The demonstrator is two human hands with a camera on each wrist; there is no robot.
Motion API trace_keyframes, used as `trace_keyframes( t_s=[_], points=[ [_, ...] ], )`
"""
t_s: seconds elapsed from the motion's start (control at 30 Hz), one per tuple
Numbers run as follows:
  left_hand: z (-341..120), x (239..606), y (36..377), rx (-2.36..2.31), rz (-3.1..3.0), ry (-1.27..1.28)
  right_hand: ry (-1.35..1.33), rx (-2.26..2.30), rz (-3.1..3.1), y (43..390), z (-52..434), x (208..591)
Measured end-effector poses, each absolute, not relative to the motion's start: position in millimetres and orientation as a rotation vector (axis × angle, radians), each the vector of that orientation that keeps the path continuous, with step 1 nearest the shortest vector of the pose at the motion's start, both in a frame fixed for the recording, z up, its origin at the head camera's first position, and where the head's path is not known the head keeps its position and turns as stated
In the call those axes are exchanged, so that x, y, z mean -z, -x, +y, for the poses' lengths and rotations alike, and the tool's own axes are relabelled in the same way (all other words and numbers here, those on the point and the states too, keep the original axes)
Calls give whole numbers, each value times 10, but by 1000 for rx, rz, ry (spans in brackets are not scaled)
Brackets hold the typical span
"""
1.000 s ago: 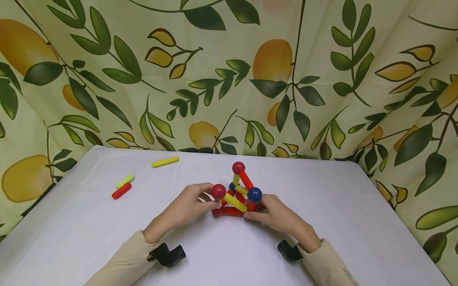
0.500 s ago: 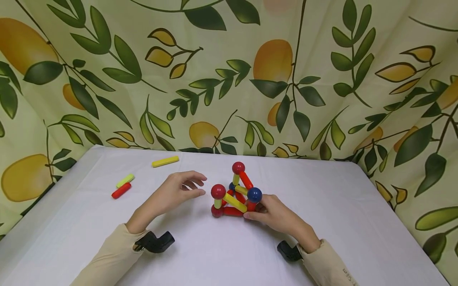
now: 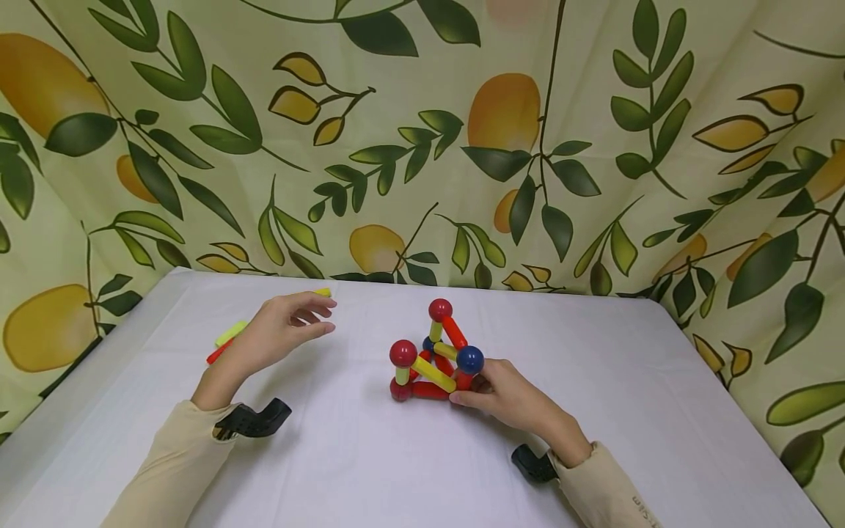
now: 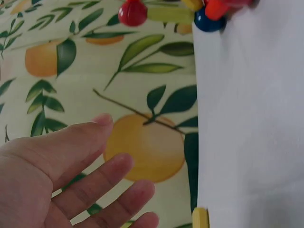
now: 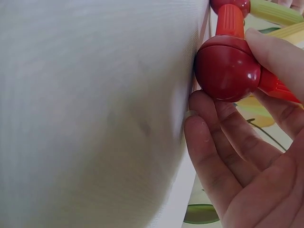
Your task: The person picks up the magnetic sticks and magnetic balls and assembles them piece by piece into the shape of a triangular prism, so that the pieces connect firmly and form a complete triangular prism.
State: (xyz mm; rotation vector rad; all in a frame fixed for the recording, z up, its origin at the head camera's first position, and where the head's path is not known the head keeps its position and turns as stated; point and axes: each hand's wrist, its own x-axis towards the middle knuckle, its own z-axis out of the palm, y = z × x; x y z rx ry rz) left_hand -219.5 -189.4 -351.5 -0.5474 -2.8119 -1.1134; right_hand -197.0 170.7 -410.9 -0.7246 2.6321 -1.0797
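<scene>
A structure of magnetic rods and balls (image 3: 433, 373) stands on the white table, with red and blue balls joined by red, yellow and pale green rods. At its lower right corner my right hand (image 3: 511, 396) grips it. In the right wrist view, thumb and fingers lie around a dark red ball (image 5: 228, 69) and the red rod beside it. My left hand (image 3: 271, 337) hovers to the left, fingers spread and relaxed, holding nothing. Below and behind it lie a red rod (image 3: 218, 352), a pale green rod (image 3: 229, 331) and a yellow rod (image 3: 323, 292), each partly covered from view.
A white cloth covers the table (image 3: 356, 469). Behind it hangs a curtain (image 3: 422, 147) printed with fruit and leaves, close to the table's back edge. Black devices (image 3: 254, 419) are strapped at both wrists.
My left hand has let go of the structure's left side and moved left and back toward the loose rods. My right hand and the structure have stayed in place.
</scene>
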Motion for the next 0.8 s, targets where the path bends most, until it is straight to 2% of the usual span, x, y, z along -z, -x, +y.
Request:
trace_keyframes(
  t_s=[0.8],
  points=[
    [-2472, 3570, 2299, 973, -2896, 370, 712, 1106, 2602, 1974, 1703, 4114]
  ],
)
